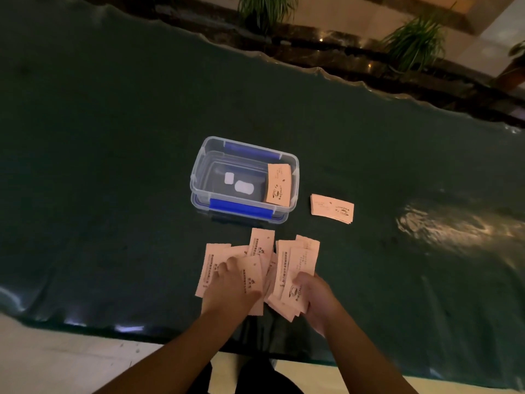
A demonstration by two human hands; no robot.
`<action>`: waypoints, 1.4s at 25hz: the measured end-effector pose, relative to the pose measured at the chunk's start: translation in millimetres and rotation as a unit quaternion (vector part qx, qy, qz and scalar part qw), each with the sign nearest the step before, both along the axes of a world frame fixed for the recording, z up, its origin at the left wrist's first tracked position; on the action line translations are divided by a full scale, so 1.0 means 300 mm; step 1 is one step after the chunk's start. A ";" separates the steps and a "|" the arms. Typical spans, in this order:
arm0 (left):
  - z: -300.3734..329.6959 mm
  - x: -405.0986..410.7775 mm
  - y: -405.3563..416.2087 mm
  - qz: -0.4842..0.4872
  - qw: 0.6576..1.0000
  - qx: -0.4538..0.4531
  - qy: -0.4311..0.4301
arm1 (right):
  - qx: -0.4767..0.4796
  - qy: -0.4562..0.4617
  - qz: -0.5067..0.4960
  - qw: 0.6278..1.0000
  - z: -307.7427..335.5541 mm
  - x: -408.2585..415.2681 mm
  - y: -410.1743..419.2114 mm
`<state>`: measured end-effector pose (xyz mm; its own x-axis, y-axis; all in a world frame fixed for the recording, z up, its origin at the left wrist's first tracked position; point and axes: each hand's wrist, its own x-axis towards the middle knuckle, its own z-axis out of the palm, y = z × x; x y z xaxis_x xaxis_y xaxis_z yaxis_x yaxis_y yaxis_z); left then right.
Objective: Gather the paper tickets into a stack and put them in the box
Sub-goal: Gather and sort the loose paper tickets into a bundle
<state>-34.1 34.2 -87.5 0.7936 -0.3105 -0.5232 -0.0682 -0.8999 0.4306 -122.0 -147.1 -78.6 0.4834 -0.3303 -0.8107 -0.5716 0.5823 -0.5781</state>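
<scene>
One dark green table cover (113, 166), wrinkled, fills my view. One clear box (199, 169) with blue clasps, open, holding a ticket bundle (279, 184) against its right wall. One neat ticket stack (331, 208) just right of the box. Loose tickets (295, 260) fanned near me: my left hand (231, 288) presses flat on them; my right hand (318, 300) pinches several.

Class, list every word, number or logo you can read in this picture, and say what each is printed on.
Nothing can be read.
Loose tickets: dark print and a cup-like logo, too blurred.
Stack on the table: print too small.
Tickets in the box: blurred.
White labels on the box floor: blank or unreadable.
</scene>
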 end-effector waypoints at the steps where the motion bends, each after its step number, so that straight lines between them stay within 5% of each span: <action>1: 0.001 0.003 -0.013 0.014 0.999 -0.029 0.011 | -0.001 0.002 0.014 1.000 -0.003 -0.003 0.009; 14: 0.006 -0.074 -0.104 -0.045 0.977 -0.207 -0.013 | -0.086 0.011 -0.021 0.996 0.017 0.001 0.049; 20: 0.000 -0.020 -0.143 -0.037 0.985 -0.166 -0.014 | -0.077 0.028 -0.073 0.994 0.015 -0.060 -0.026; 28: -0.017 0.088 -0.261 -0.266 0.963 -0.019 -0.025 | -0.045 0.028 -0.106 0.993 0.031 -0.084 -0.152; 35: -0.051 0.044 -0.274 -0.267 0.962 -0.034 -0.054 | -0.156 0.048 0.019 0.986 0.043 -0.015 -0.180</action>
<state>-21.0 -47.8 -102.8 0.5605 -0.7188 -0.4113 -0.5601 -0.6948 0.4511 -126.6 -201.3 -65.9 0.4268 -0.5547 -0.7143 -0.6500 0.3609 -0.6687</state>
